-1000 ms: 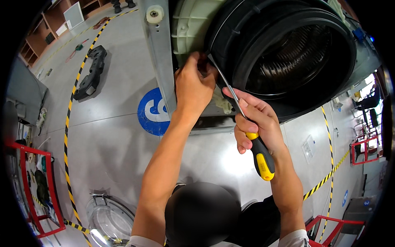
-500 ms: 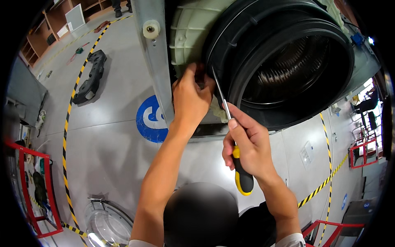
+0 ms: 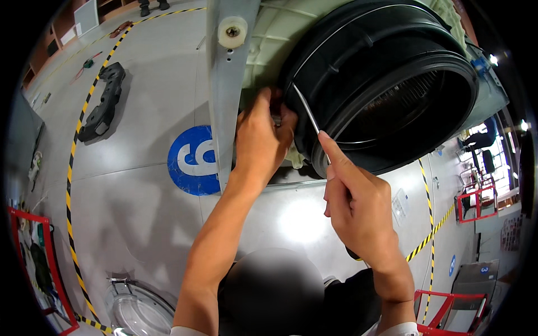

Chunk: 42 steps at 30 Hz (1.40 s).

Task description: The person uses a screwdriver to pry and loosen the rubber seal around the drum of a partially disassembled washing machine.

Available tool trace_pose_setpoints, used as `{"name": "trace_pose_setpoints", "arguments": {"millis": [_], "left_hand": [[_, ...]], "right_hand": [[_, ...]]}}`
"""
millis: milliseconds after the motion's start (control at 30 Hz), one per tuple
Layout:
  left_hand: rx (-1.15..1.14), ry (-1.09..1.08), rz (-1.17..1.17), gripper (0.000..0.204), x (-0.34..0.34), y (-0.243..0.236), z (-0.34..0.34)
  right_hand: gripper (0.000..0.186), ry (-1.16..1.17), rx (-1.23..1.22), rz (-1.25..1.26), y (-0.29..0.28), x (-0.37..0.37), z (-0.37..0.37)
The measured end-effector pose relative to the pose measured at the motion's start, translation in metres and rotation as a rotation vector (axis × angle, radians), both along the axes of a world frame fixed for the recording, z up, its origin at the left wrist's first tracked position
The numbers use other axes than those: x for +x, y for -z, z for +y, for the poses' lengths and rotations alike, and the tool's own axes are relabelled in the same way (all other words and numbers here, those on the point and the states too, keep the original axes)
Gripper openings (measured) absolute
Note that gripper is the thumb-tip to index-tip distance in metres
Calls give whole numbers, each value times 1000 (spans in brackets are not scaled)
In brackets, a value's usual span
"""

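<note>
A black rubber door gasket (image 3: 330, 84) rings the dark drum opening (image 3: 392, 115) of a front-loading washing machine. Around its rear edge runs a thin metal wire ring (image 3: 330, 35). My right hand (image 3: 361, 210) grips a screwdriver (image 3: 307, 108), index finger stretched along the shaft; the palm hides most of its handle. The screwdriver's tip touches or nearly touches the gasket's left side by the wire ring. My left hand (image 3: 260, 134) is closed at the gasket's lower left edge, beside the cream plastic tub (image 3: 272, 50). Its fingertips are partly hidden, and what they pinch does not show.
A grey metal frame post (image 3: 231, 84) stands just left of my left hand. On the floor lie a dark counterweight-like block (image 3: 103, 103) and a round glass door (image 3: 137, 308). Red-framed racks (image 3: 42, 263) stand at the left; striped tape (image 3: 70, 196) marks the floor.
The view has shifted slightly. My right hand has turned, its index finger now extended along the shaft and the handle mostly hidden. The screwdriver leans more; my left hand keeps its place.
</note>
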State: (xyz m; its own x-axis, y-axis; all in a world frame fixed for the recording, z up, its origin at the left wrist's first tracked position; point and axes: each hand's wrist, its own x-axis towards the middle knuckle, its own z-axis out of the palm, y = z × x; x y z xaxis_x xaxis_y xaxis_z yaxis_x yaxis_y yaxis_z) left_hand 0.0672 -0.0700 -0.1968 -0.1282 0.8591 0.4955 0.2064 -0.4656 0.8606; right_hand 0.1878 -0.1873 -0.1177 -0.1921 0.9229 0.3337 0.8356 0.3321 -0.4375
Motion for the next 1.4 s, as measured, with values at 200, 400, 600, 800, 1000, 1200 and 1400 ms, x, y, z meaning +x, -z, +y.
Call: {"name": "trace_pose_setpoints", "arguments": {"millis": [200, 400, 600, 800, 1000, 1200, 1400], "left_hand": [[-30, 17, 1, 30, 1, -1, -2], [-53, 13, 26, 29, 1, -7, -1], [37, -96, 66, 24, 3, 0, 5], [4, -96, 30, 23, 5, -1, 5], [-16, -92, 27, 24, 3, -5, 5], [-22, -113, 23, 27, 4, -6, 5], [24, -105, 47, 28, 3, -3, 8]], "right_hand": [[56, 43, -329, 618, -12, -12, -3], [51, 52, -353, 813, -3, -18, 2], [47, -14, -444, 1075, 1, -8, 10], [43, -42, -538, 1246, 2, -3, 17], [40, -112, -615, 1171, -1, 25, 32], [38, -76, -590, 1057, -11, 22, 33], [39, 19, -617, 1092, -30, 6, 31]]}}
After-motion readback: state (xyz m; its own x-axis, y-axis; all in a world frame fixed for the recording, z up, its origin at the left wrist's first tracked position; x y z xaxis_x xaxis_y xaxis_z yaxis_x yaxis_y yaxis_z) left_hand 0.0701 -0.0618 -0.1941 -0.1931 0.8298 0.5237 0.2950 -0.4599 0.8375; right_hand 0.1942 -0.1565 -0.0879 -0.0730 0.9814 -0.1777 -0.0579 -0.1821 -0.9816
